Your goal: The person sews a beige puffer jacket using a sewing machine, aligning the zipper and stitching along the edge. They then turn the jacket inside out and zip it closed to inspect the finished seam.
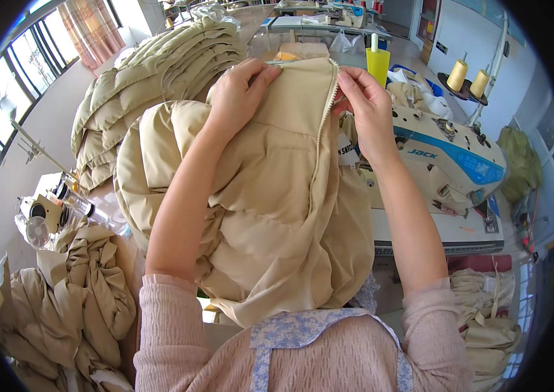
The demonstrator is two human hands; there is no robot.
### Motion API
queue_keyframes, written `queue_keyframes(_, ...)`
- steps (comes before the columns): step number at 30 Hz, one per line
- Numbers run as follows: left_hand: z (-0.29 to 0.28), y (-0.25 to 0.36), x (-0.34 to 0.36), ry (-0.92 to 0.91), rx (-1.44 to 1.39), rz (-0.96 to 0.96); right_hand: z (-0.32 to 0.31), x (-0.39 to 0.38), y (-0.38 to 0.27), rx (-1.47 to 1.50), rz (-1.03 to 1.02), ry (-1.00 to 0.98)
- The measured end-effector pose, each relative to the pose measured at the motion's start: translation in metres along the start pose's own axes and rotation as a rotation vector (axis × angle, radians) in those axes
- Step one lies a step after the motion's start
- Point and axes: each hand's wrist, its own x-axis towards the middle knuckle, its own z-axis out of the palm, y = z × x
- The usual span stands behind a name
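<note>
A beige padded jacket (pixel 270 170) hangs spread between my two raised hands, its lower part draped toward my lap. My left hand (pixel 241 91) is closed on the jacket's top edge, thumb in front. At the top corner of the zipper (pixel 321 137), my right hand (pixel 365 101) pinches the fabric between thumb and fingers. The zipper teeth run down the jacket's right front edge. A white label (pixel 347 151) shows just below my right hand, partly hidden by folds.
Behind on the left rises a stack of beige padded pieces (pixel 153 78). A sewing machine (pixel 450 153) stands at right, with yellow thread cones (pixel 458 75) beyond. Beige fabric heaps (pixel 68 300) lie low left and right. A small fan (pixel 37 232) and a yellow cup (pixel 377 64) stand nearby.
</note>
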Motion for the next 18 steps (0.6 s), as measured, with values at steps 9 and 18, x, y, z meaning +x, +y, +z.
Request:
queue_keyframes(9,-0.063,-0.023,0.048,0.224,0.165,-0.042,0.050,-0.098,0.034,-1.012,0.286,-0.633)
queue_keyframes(18,-0.224,-0.067,0.123,0.664,0.347,0.120,0.049,-0.064,0.044,-0.826,0.397,-0.593)
